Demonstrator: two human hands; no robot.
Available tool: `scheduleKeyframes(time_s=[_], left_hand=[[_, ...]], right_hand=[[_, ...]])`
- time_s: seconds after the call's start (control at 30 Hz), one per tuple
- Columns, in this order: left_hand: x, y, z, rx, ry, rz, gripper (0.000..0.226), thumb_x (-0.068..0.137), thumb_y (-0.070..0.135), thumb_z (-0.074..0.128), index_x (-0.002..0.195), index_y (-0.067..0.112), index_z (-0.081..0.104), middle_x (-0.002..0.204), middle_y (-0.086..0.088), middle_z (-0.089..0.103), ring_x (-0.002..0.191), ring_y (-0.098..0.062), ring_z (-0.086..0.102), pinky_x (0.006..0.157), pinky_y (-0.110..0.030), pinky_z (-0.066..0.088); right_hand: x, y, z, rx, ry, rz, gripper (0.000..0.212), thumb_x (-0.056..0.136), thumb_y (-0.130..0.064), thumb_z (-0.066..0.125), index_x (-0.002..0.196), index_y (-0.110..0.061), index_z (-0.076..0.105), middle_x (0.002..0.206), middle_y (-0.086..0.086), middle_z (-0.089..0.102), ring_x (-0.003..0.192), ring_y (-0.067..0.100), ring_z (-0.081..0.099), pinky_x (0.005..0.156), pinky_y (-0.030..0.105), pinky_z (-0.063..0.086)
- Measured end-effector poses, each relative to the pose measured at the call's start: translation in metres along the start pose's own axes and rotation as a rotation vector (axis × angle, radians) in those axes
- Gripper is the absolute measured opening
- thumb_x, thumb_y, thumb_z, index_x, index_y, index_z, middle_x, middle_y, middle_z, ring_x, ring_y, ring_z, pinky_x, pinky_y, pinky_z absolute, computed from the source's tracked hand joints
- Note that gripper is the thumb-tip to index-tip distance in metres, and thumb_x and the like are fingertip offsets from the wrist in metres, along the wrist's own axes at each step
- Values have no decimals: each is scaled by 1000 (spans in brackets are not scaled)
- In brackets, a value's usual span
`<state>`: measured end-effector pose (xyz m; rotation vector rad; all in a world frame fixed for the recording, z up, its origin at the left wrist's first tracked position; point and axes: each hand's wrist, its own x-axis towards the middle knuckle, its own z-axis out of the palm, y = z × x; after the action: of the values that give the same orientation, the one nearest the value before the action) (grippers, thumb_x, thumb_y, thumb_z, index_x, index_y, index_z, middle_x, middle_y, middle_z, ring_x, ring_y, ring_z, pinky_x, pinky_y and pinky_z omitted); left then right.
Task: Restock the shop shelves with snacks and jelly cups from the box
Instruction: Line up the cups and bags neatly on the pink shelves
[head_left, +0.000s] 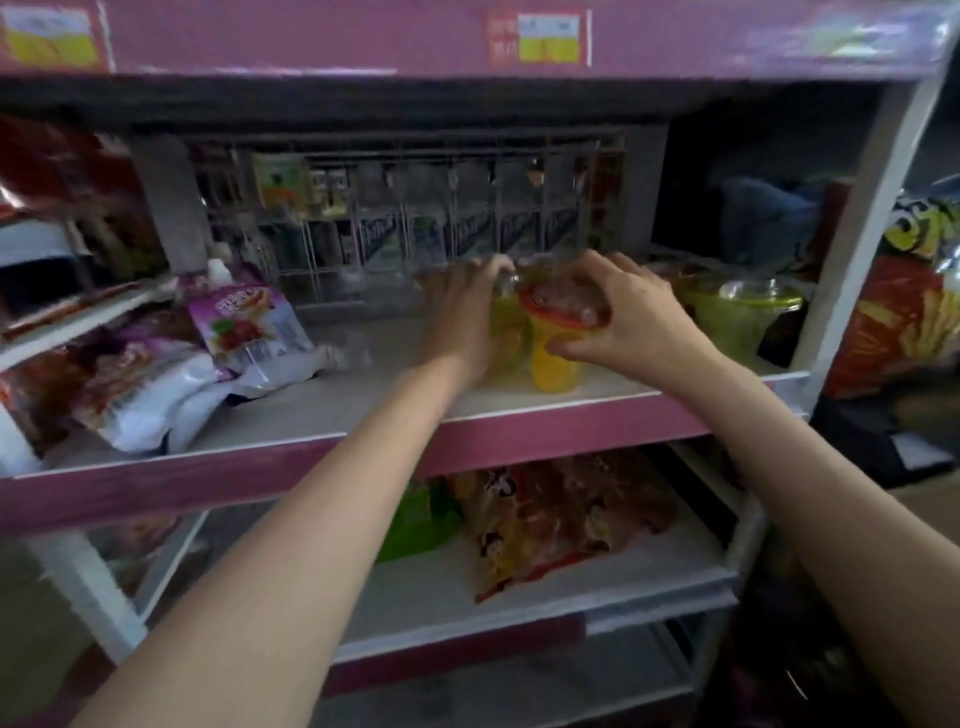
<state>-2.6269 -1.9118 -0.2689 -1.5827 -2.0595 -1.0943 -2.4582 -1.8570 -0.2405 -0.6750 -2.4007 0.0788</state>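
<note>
An orange jelly cup (555, 358) with a red rim and clear domed lid stands on the middle shelf (374, 410). My right hand (631, 317) is curled around its right side and lid. Just left of it stands a yellow-green jelly cup (506, 332), partly hidden by my left hand (465, 306), which wraps its left side. Further right on the same shelf stand two green jelly cups (737, 317) with clear lids. The box is out of view.
Purple and white snack pouches (244, 322) lie at the shelf's left. A wire rack (447, 228) of small packs lines the back. Orange snack bags (550, 514) and a green bag (415, 514) lie on the lower shelf. Chip bags (904, 312) hang at right.
</note>
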Motion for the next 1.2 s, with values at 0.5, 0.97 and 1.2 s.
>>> scheduleKeyframes(time_s=[0.5,0.97,1.2], left_hand=[[-15,-27,-51,135,-20,-72,43,80,9,69,112,25,45,128,-7,46,109,-26,52,77,-32,45],[-33,-80,-103,384,-37,-140,53,80,9,69,120,23,36,126,-7,42,97,-20,51,69,-29,41],[-34,-84,-110,720,11,-106,60,82,27,67,132,17,35,132,-6,52,123,-27,46,104,-44,34]], right_hand=[[5,-16,3,94,49,-203,54,66,-36,80,112,-20,58,97,-5,62,89,14,59,73,25,46],[48,-55,47,250,-59,-256,57,66,-45,79,111,-22,53,97,-2,64,86,16,61,76,32,53],[62,-75,65,245,-48,-269,56,70,-46,76,113,-20,51,106,2,64,96,22,60,86,40,51]])
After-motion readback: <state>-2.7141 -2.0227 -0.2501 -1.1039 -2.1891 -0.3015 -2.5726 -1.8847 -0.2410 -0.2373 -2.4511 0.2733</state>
